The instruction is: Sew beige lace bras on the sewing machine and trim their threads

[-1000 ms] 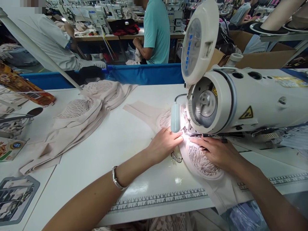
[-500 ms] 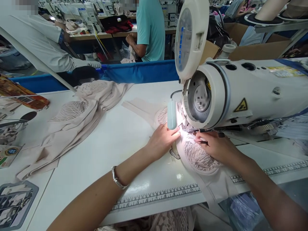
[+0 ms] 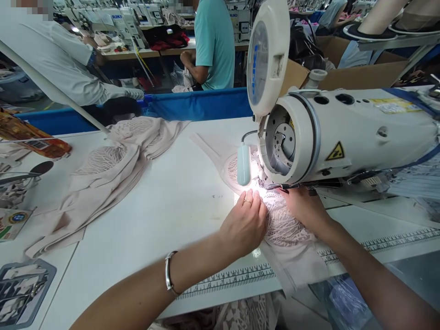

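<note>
A pale pink lace bra lies under the head of a white sewing machine, its near cup spread toward the table's front edge. My left hand is closed, fingertips pinching the bra's left edge just below the lit needle area. On the cup's right side rests my right hand, its fingers curled in close to the needle; their tips are partly hidden under the machine head, and what they hold cannot be made out. A light blue lamp shines on the stitching spot. The needle itself is hidden.
More pink lace pieces lie heaped at left, near a brown bottle and a grey tray. A ruler strip runs along the front edge. Behind a blue cloth barrier sit co-workers.
My left hand has moved right and nearer, from beside the lamp onto the bra's edge. A dark thin tool visible by my right fingers no longer shows. The machine's inner wheel has turned.
</note>
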`<state>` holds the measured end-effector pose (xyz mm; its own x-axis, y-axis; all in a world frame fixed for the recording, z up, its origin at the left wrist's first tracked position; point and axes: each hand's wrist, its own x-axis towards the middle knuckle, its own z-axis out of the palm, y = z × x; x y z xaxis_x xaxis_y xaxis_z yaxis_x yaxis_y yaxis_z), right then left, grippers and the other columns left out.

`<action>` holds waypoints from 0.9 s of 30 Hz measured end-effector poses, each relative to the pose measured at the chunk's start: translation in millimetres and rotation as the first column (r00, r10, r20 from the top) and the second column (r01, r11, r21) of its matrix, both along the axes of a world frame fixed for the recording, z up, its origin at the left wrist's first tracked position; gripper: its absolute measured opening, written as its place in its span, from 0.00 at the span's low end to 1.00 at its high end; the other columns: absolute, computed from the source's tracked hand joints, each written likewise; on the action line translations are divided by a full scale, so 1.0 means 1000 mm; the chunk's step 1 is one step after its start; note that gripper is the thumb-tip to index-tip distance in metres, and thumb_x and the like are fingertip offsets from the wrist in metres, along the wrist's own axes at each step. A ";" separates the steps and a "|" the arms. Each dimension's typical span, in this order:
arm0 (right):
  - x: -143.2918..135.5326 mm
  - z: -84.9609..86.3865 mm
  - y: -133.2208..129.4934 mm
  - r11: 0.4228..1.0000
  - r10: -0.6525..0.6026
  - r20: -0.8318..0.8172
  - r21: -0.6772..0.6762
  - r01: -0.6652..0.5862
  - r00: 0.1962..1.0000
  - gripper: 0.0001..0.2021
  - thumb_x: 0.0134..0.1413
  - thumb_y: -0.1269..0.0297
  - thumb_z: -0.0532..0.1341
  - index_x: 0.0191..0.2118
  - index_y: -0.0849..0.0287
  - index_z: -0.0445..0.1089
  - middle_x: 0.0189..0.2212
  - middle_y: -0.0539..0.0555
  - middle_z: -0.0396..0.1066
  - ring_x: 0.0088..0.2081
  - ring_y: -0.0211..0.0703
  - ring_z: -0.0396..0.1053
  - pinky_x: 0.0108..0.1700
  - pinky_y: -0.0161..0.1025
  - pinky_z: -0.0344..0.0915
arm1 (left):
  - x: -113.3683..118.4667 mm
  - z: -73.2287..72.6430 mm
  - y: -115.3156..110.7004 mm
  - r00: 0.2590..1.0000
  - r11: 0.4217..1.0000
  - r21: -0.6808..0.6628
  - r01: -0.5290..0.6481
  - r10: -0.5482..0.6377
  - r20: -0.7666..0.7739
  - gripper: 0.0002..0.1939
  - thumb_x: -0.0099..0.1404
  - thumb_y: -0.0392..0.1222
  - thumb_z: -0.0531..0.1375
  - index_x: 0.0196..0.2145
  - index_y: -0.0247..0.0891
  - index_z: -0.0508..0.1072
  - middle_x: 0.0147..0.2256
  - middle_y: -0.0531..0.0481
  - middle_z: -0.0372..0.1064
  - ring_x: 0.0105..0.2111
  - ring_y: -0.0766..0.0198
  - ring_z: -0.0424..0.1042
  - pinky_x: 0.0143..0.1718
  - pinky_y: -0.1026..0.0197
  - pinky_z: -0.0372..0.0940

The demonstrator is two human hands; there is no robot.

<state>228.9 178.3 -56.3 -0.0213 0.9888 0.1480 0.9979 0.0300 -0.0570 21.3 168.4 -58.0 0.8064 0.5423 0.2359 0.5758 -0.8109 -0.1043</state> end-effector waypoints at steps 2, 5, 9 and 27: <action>0.000 -0.002 0.000 1.000 0.018 0.000 0.021 -0.018 1.000 0.14 0.64 0.57 0.57 0.50 0.53 0.76 0.41 0.60 0.80 0.41 0.58 0.76 0.40 0.46 0.67 | -0.001 -0.001 0.001 1.000 1.000 -0.005 0.000 0.000 -0.010 0.25 0.71 0.39 0.49 0.60 0.17 0.63 0.59 0.24 0.65 0.59 0.41 0.67 0.61 0.42 0.61; 0.002 -0.005 0.000 1.000 0.000 -0.041 -0.019 0.000 0.999 0.14 0.62 0.53 0.59 0.46 0.51 0.76 0.39 0.57 0.80 0.39 0.55 0.76 0.38 0.44 0.68 | -0.002 -0.002 0.003 1.000 1.000 0.003 0.018 -0.017 -0.010 0.26 0.70 0.36 0.49 0.61 0.15 0.61 0.59 0.24 0.65 0.60 0.42 0.67 0.61 0.43 0.61; 0.005 -0.007 -0.004 1.000 0.012 -0.068 -0.016 -0.014 0.998 0.12 0.62 0.54 0.58 0.44 0.50 0.76 0.37 0.55 0.80 0.37 0.52 0.76 0.37 0.43 0.68 | -0.001 -0.005 0.004 0.999 0.999 0.010 0.043 -0.043 -0.027 0.26 0.70 0.35 0.50 0.61 0.13 0.60 0.59 0.23 0.65 0.61 0.42 0.65 0.64 0.44 0.59; 0.016 -0.001 -0.017 0.900 0.434 -0.027 0.063 -0.431 0.901 0.31 0.49 0.80 0.50 0.55 0.50 0.74 0.44 0.51 0.77 0.41 0.42 0.76 0.36 0.34 0.70 | -0.006 -0.012 0.012 0.996 0.995 0.039 0.093 -0.093 0.015 0.24 0.68 0.28 0.49 0.60 0.15 0.62 0.58 0.26 0.67 0.62 0.46 0.66 0.65 0.47 0.61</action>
